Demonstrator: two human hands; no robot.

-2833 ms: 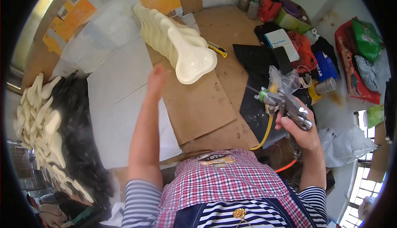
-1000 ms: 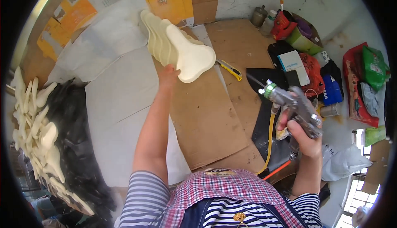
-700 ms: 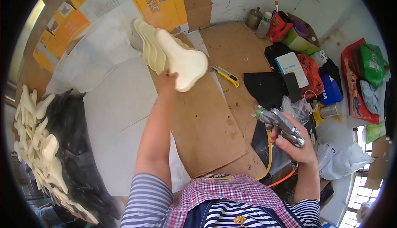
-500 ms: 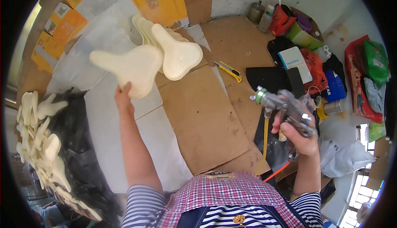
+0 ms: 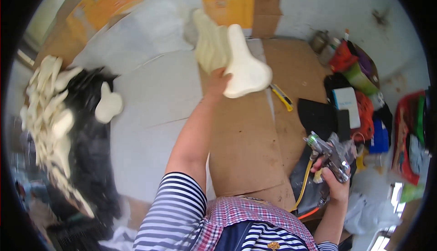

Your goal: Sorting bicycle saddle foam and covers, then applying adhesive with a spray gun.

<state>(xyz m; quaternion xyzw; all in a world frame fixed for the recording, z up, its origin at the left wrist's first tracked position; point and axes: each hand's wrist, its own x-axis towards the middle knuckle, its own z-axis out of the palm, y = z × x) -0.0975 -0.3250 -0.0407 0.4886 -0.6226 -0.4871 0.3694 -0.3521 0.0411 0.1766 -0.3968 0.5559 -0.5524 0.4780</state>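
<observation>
Pale, stained wall [image 5: 327, 5]; lower right, probably a bright window [image 5: 397, 192].

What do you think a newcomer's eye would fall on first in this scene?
Most likely the pale, saddle-shaped piece near the middle, bright against the brown cardboard, with the left hand at its edge. After that, perhaps the spray gun in the right hand, lower right, then the heap of similar pieces on the left side.
</observation>
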